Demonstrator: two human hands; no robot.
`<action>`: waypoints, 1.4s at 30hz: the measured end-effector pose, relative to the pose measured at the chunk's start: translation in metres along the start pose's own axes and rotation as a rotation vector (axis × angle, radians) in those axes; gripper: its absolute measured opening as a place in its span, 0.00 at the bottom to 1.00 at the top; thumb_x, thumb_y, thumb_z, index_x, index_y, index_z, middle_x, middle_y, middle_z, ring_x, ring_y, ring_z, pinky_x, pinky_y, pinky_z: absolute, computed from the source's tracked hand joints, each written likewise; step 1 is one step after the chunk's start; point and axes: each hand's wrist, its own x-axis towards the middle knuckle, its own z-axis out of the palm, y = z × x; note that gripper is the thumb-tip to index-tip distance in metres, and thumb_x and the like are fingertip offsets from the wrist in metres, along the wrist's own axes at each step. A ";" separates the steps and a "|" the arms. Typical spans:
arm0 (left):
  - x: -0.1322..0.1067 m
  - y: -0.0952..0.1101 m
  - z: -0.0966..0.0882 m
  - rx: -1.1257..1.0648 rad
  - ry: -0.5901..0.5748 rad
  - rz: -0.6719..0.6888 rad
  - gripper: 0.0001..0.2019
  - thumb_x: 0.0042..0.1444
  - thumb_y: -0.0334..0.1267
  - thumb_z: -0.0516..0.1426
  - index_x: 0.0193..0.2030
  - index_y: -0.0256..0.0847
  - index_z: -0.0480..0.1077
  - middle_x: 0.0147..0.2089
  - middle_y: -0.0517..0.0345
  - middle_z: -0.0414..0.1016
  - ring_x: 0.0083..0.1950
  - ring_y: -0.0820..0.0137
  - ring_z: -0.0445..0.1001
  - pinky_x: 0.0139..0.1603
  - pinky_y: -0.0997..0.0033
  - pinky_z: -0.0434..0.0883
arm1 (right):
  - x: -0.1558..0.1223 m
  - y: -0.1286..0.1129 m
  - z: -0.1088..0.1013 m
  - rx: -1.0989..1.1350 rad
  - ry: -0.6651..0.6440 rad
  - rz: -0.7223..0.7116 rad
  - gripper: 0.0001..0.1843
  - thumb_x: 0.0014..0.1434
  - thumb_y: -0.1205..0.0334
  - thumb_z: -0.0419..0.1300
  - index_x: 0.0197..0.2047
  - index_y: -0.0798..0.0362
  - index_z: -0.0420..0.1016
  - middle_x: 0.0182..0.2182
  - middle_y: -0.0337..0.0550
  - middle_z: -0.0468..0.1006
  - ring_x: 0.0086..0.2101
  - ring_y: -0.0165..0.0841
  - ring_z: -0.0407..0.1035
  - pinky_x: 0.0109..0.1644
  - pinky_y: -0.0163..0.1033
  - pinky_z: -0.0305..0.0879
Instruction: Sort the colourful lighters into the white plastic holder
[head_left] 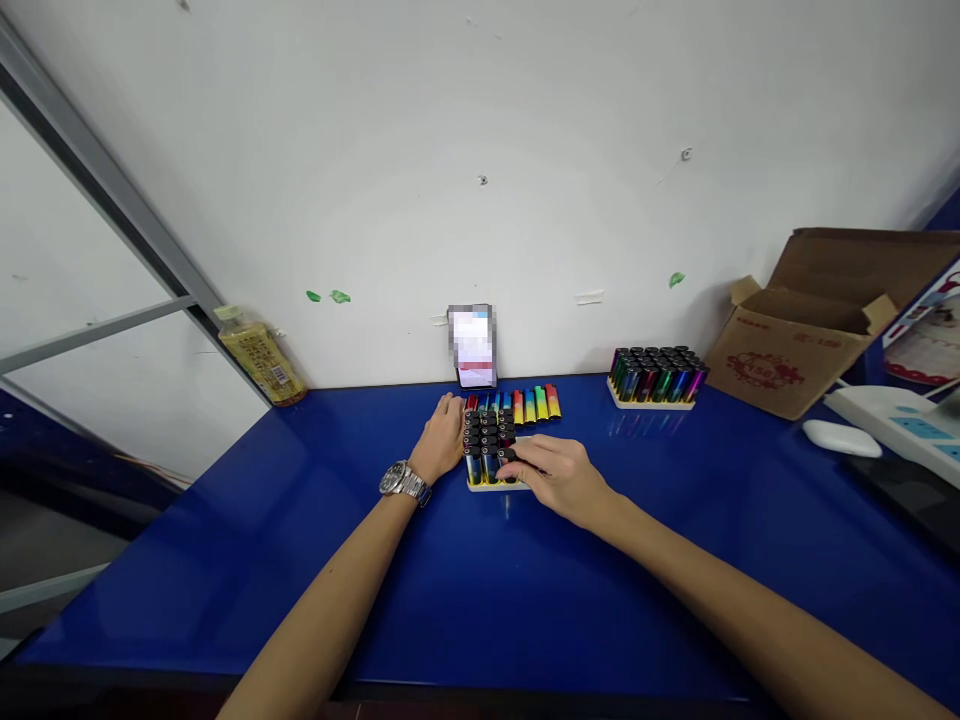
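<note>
A white tray on the blue table holds several upright lighters with black tops, in rows. My right hand is closed, thumb and fingers pinching a black-topped lighter at the tray's front right corner. My left hand, with a metal watch on its wrist, lies along the tray's left side, fingers stretched forward. Whether it presses on the tray cannot be told. Behind the tray, several colourful lighters lie side by side, some in red, yellow, green and blue; the left ones are partly hidden.
A phone leans on the wall behind the lighters. A second tray of lighters stands right of it, near an open cardboard box. A white mouse and power strip are far right. A bottle tilts at left.
</note>
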 end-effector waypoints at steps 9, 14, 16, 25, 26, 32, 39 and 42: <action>-0.001 0.000 -0.002 -0.040 -0.018 0.007 0.14 0.60 0.35 0.50 0.52 0.42 0.57 0.60 0.42 0.62 0.69 0.53 0.53 0.58 0.44 0.66 | -0.003 0.025 -0.007 -0.073 -0.005 0.218 0.32 0.68 0.49 0.40 0.19 0.53 0.70 0.17 0.42 0.69 0.20 0.30 0.61 0.28 0.36 0.56; -0.002 0.002 -0.002 -0.027 -0.010 -0.018 0.14 0.59 0.35 0.50 0.52 0.42 0.57 0.61 0.40 0.61 0.70 0.51 0.51 0.58 0.43 0.65 | 0.001 0.051 -0.017 -0.320 0.097 0.530 0.26 0.68 0.56 0.40 0.30 0.56 0.75 0.23 0.49 0.73 0.29 0.38 0.68 0.36 0.39 0.59; -0.002 0.002 -0.001 -0.025 -0.001 -0.013 0.14 0.59 0.34 0.50 0.53 0.41 0.57 0.61 0.39 0.61 0.70 0.51 0.52 0.58 0.42 0.65 | 0.004 0.059 -0.018 -0.468 0.045 0.532 0.20 0.66 0.59 0.44 0.44 0.57 0.76 0.33 0.54 0.76 0.37 0.42 0.67 0.41 0.42 0.60; -0.002 0.003 0.000 -0.025 0.011 -0.026 0.15 0.59 0.33 0.50 0.54 0.39 0.57 0.63 0.36 0.59 0.70 0.52 0.51 0.61 0.44 0.63 | 0.009 0.063 -0.021 -0.624 -0.267 0.600 0.19 0.66 0.61 0.45 0.38 0.54 0.77 0.35 0.52 0.78 0.38 0.41 0.69 0.39 0.41 0.57; -0.001 0.003 0.000 -0.028 0.010 -0.018 0.15 0.59 0.33 0.50 0.54 0.39 0.57 0.62 0.37 0.59 0.70 0.52 0.51 0.61 0.44 0.63 | 0.008 0.063 -0.022 -0.628 -0.257 0.612 0.17 0.65 0.61 0.46 0.39 0.55 0.76 0.34 0.51 0.78 0.38 0.42 0.69 0.38 0.41 0.57; -0.001 0.000 0.001 -0.037 0.013 0.005 0.15 0.59 0.34 0.50 0.53 0.41 0.57 0.61 0.41 0.61 0.69 0.53 0.53 0.60 0.43 0.63 | 0.004 0.067 -0.018 -0.733 -0.219 0.745 0.15 0.63 0.58 0.53 0.48 0.61 0.69 0.42 0.62 0.74 0.43 0.48 0.68 0.42 0.43 0.58; -0.002 0.002 0.001 -0.027 0.006 -0.018 0.16 0.59 0.33 0.50 0.54 0.40 0.57 0.64 0.38 0.59 0.70 0.53 0.50 0.61 0.44 0.63 | 0.001 0.064 -0.024 -0.411 -0.036 0.685 0.12 0.66 0.57 0.48 0.44 0.55 0.65 0.36 0.54 0.74 0.36 0.42 0.70 0.38 0.41 0.61; -0.002 0.003 0.000 -0.027 -0.004 -0.029 0.15 0.59 0.34 0.51 0.53 0.39 0.58 0.63 0.38 0.59 0.71 0.53 0.49 0.63 0.46 0.61 | 0.001 0.056 -0.026 -0.090 0.112 0.623 0.14 0.67 0.51 0.44 0.47 0.51 0.61 0.26 0.40 0.72 0.23 0.35 0.67 0.30 0.38 0.59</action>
